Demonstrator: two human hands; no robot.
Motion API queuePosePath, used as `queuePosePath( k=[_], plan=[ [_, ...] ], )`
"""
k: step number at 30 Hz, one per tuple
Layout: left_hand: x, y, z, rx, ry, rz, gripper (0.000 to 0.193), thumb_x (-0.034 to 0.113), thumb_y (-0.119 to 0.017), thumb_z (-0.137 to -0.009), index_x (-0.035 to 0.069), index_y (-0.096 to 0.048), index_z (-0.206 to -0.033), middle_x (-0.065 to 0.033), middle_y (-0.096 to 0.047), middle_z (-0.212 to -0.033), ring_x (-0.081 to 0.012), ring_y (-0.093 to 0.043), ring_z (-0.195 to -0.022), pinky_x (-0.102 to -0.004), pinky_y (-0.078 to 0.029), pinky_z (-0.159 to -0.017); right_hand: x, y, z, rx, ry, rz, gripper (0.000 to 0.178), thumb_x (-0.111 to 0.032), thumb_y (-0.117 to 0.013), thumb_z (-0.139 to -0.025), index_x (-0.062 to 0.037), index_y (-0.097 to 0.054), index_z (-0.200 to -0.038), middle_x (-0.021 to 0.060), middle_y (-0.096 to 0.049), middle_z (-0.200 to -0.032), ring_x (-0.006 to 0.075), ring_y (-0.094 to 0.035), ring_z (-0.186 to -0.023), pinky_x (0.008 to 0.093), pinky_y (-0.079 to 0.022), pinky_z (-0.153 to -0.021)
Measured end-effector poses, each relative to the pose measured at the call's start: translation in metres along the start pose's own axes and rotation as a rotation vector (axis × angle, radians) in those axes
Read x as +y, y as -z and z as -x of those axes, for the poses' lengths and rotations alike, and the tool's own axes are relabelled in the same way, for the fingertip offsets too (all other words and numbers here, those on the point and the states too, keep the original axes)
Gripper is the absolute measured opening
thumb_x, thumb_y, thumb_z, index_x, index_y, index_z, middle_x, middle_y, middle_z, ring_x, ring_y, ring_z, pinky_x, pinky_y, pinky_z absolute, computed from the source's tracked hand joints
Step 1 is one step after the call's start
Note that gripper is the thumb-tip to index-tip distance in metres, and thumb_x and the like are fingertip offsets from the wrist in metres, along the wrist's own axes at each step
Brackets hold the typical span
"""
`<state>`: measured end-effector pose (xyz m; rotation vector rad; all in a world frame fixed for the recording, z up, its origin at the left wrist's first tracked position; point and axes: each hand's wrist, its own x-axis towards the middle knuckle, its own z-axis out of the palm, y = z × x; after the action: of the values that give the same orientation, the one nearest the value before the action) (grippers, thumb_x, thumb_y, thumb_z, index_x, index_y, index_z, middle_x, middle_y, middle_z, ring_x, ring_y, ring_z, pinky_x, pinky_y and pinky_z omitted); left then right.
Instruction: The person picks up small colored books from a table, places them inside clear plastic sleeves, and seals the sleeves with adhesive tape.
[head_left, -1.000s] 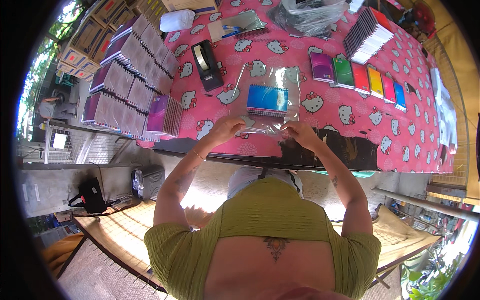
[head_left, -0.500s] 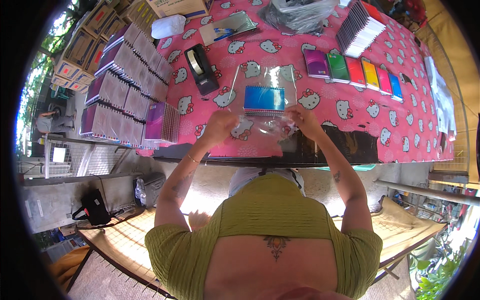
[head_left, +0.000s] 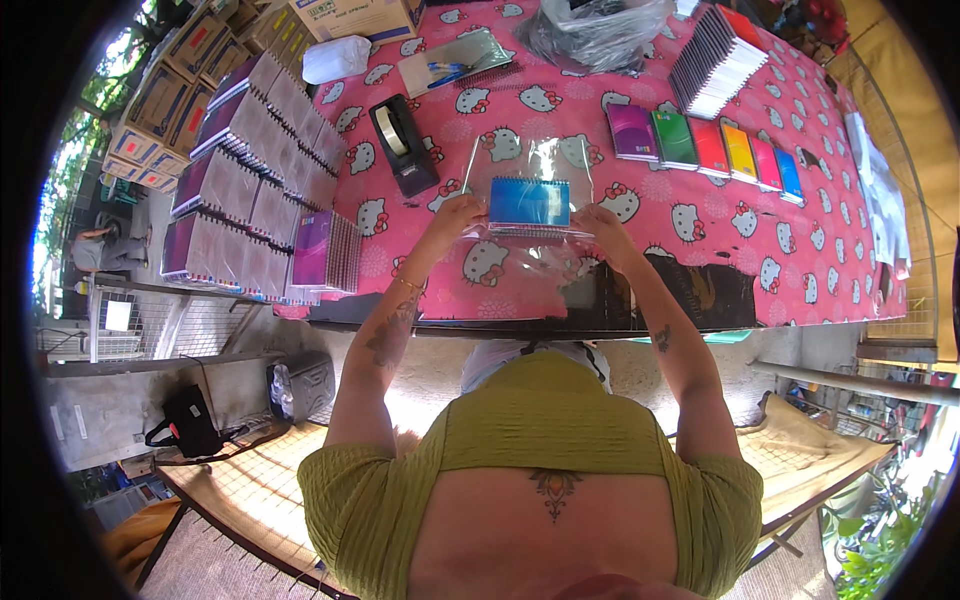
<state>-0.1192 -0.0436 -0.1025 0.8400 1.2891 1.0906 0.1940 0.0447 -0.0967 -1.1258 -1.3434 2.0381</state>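
A blue spiral notebook (head_left: 530,203), seemingly the top of a small stack, lies in front of me with its spiral bindings at the far and near edges. A clear plastic bag (head_left: 548,157) lies around it and stretches beyond its far side. At the notebook's left, my left hand (head_left: 461,216) has its fingers closed on the bag's edge. My right hand (head_left: 603,226) pinches the plastic at the right side. The fingertips of both hands are partly lost in the glare of the plastic.
Wrapped notebook stacks (head_left: 245,180) fill the table's left side, near a black tape dispenser (head_left: 404,145). Colourful notebooks (head_left: 705,143) form a row at right, below a tall spiral-bound stack (head_left: 715,65). Behind lie a grey plastic bundle (head_left: 595,35) and pens (head_left: 447,73).
My left hand has moved forward and slightly right along the bag, up beside the notebook. The right hand has shifted only a little. The near part of the plastic now lies back toward the notebook.
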Motion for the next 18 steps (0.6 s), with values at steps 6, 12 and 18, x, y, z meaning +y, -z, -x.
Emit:
queuePosePath(
  k=[6,12,18],
  plan=[
    [0.01,-0.005,0.0,0.018,-0.036,0.01,0.018,0.023,-0.06,-0.097,0.007,-0.062,-0.103,-0.0047,-0.068,-0.096,-0.0161,-0.067,-0.091,-0.0279,-0.051,-0.079,0.008,0.002,-0.01,0.039,0.027,-0.078,0.03,-0.022,-0.064,-0.094,0.0003,-0.057,-0.112,0.0138,-0.063,-0.115,0.0234,-0.06,-0.112,0.0402,-0.047,-0.098],
    [0.007,0.009,-0.003,0.098,-0.032,-0.03,0.02,0.024,-0.064,-0.094,0.006,-0.064,-0.101,-0.0061,-0.07,-0.097,-0.0173,-0.067,-0.089,-0.0296,-0.052,-0.079,0.007,-0.076,0.033,0.456,0.819,1.162,0.035,-0.023,-0.064,-0.085,-0.0035,-0.059,-0.114,0.0126,-0.056,-0.126,0.0329,-0.046,-0.127,0.0488,-0.037,-0.106],
    [0.034,-0.019,-0.04,0.321,-0.444,-0.629,0.02,0.022,-0.068,-0.089,0.003,-0.07,-0.096,-0.0135,-0.071,-0.096,-0.025,-0.069,-0.085,-0.0334,-0.054,-0.075,0.014,-0.11,0.028,0.32,0.78,1.419,0.064,-0.03,-0.064,-0.085,-0.0032,-0.045,-0.14,0.0132,-0.046,-0.14,0.03,-0.044,-0.13,0.0513,-0.033,-0.108]
  ],
)
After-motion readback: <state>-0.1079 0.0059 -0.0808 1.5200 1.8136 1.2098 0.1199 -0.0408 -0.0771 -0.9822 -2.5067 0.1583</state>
